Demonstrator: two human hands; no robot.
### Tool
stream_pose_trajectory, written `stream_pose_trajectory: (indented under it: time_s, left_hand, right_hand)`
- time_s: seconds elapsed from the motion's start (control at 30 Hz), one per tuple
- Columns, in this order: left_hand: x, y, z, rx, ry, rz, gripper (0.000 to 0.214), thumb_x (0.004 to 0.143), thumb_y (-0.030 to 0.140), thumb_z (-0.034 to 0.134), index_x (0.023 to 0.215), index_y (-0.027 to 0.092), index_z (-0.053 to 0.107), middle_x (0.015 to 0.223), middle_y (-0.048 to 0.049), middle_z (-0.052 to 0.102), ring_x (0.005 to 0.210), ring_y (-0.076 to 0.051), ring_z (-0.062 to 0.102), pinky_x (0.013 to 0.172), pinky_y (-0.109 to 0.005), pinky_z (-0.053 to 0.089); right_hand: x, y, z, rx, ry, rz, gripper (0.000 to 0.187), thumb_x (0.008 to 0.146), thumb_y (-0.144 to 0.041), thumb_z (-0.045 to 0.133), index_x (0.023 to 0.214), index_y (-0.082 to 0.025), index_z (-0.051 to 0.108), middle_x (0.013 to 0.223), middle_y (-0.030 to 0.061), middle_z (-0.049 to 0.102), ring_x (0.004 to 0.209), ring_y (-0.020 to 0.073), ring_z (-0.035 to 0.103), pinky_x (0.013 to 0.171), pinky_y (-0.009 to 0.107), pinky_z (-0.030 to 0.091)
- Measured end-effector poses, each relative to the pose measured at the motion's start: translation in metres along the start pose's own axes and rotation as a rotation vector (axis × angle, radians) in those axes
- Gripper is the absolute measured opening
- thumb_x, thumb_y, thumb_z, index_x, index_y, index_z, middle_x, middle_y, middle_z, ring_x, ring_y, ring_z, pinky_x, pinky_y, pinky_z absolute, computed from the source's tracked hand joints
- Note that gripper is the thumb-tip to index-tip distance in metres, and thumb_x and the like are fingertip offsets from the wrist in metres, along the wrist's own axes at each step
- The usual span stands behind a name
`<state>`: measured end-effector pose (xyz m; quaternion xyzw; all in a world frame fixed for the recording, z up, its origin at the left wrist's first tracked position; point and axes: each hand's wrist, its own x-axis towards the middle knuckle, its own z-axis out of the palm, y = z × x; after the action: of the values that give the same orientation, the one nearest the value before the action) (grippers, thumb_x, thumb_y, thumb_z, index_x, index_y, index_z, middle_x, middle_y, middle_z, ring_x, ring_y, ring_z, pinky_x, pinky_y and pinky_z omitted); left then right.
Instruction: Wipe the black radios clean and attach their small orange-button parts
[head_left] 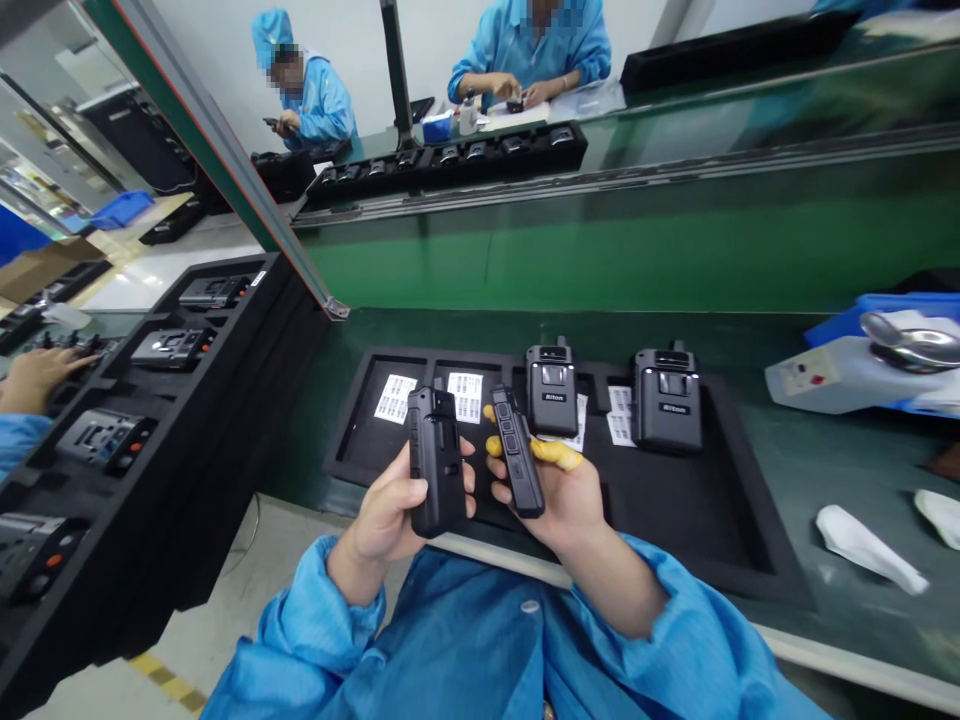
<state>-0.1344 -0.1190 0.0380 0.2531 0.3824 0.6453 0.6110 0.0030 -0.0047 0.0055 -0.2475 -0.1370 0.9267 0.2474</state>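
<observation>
My left hand [386, 510] is closed around a black handheld device [437, 475] with a short stub on top, held upright and seen from its side. In my right hand [574, 500], with yellow covers on some fingers, is a second, slimmer-looking black handheld device [516, 455], tilted, its side buttons showing. The two held devices are close together but apart, above a black foam tray [675, 510]. Two more devices marked Riton, one near the middle [552, 392] and one farther right [667, 405], stand in the tray. White label sheets [395, 398] lie in its compartments.
To the left stand stacked black trays [247, 330] holding several devices; a co-worker's hand [45, 372] reaches beyond them. At right are a white bottle [817, 378], a blue bin [862, 312] and white finger-shaped pieces [866, 548]. Two people work behind the green partition [600, 240].
</observation>
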Motion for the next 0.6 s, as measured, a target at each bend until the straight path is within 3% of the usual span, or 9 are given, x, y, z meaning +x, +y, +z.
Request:
stream_pose_trajectory:
  time_s: [0.13, 0.37, 0.6]
  left_hand:
    - [0.0018, 0.0009, 0.0002, -0.021, 0.022, -0.013, 0.048, 0.069, 0.039, 0.063, 0.11, 0.015, 0.059, 0.088, -0.0072, 0.059, 0.073, -0.019, 0.056, 0.069, -0.034, 0.042]
    - [0.0024, 0.0043, 0.0008, -0.124, -0.079, -0.037, 0.057, 0.062, 0.043, 0.063, 0.11, 0.012, 0.06, 0.087, -0.0086, 0.06, 0.074, -0.02, 0.055, 0.07, -0.035, 0.042]
    - [0.0028, 0.0031, 0.0045, -0.103, -0.034, 0.004, 0.05, 0.065, 0.04, 0.06, 0.107, 0.012, 0.062, 0.088, -0.0097, 0.06, 0.078, -0.022, 0.054, 0.067, -0.033, 0.042]
  right_hand:
    - [-0.0007, -0.0005, 0.0028, -0.002, 0.018, 0.011, 0.029, 0.067, -0.021, 0.052, 0.093, -0.017, 0.064, 0.073, 0.0052, 0.068, 0.055, 0.015, 0.056, 0.043, 0.026, 0.043]
    - [-0.0008, -0.0002, 0.0043, -0.007, -0.008, -0.004, 0.019, 0.067, -0.022, 0.052, 0.081, -0.018, 0.064, 0.073, 0.004, 0.069, 0.055, 0.0147, 0.058, 0.043, 0.025, 0.046]
    - [-0.0004, 0.0009, 0.0024, -0.009, 0.0, -0.007, 0.02, 0.068, -0.021, 0.053, 0.084, -0.018, 0.064, 0.074, 0.0039, 0.07, 0.055, 0.0139, 0.058, 0.043, 0.024, 0.047]
